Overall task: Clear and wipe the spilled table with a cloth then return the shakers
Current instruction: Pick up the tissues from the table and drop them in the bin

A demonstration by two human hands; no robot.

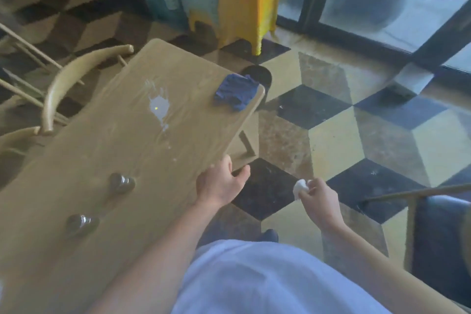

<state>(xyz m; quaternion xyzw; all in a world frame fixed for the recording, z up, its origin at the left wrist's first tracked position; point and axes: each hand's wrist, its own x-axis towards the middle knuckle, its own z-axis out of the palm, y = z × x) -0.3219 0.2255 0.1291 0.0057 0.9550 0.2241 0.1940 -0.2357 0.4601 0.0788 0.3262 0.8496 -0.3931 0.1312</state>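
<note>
A long wooden table (84,250) runs from lower left to upper middle. A white spill (160,107) lies on its far half, with small drops trailing toward me. A crumpled dark blue cloth (235,92) rests at the far right corner. Two shakers stand on the near half, one (121,183) farther and one (82,223) nearer. My left hand (220,182) hangs at the table's right edge, fingers apart, holding nothing. Over the floor to its right, my right hand (318,197) pinches a small white wad of tissue (299,187).
Wooden chairs (63,84) stand along the table's left side. A dark blue seat with a wooden frame (438,227) is at the right. A yellow and teal painted pillar (244,0) and glass doors (382,7) stand beyond, on a cube-patterned tile floor (331,135).
</note>
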